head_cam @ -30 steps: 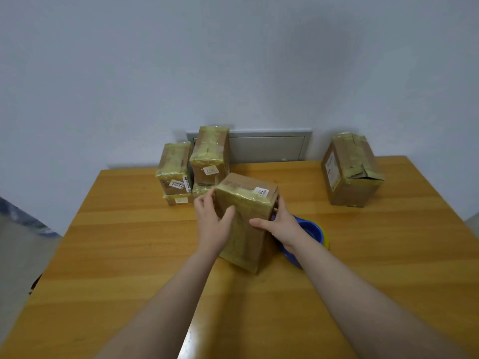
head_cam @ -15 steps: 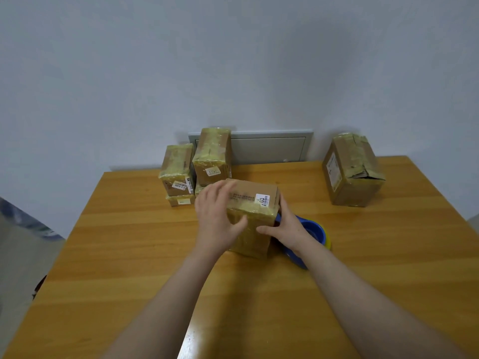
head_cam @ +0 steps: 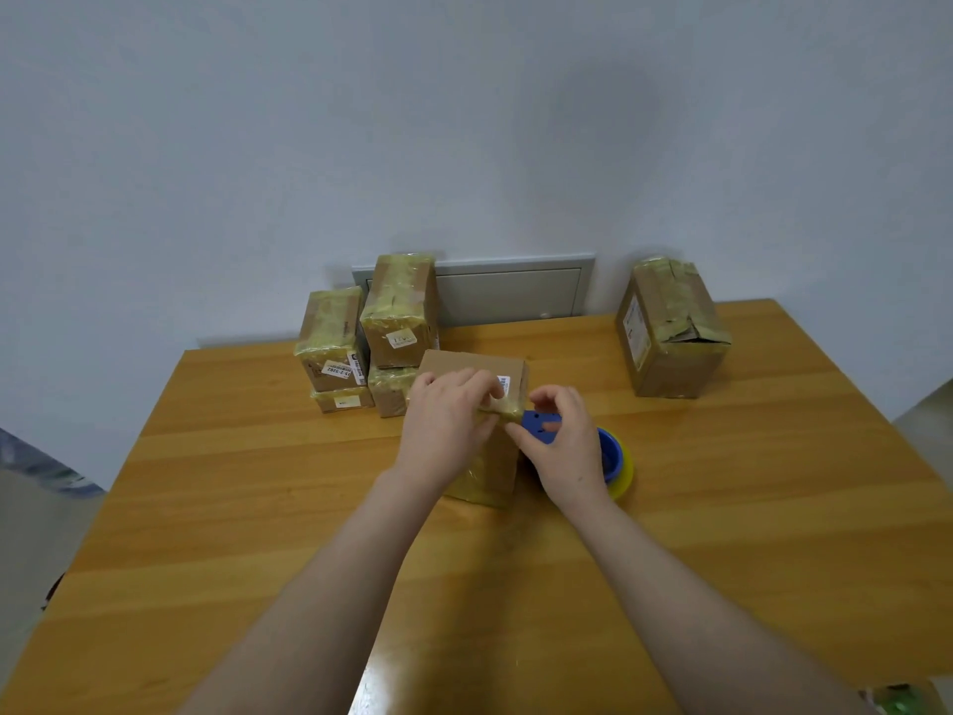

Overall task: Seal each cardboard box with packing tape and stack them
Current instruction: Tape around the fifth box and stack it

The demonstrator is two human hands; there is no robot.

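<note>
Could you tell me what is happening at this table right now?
A person is sealing boxes. The left hand grips the top of an upright brown cardboard box, and the right hand works yellowish tape at its corner. A blue tape dispenser lies beside it. Four taped boxes sit stacked behind.

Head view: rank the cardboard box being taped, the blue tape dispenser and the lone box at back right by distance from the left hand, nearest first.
1. The cardboard box, centre, gripped by the left hand.
2. The blue tape dispenser, just right of it.
3. The lone box, far back right.
</note>
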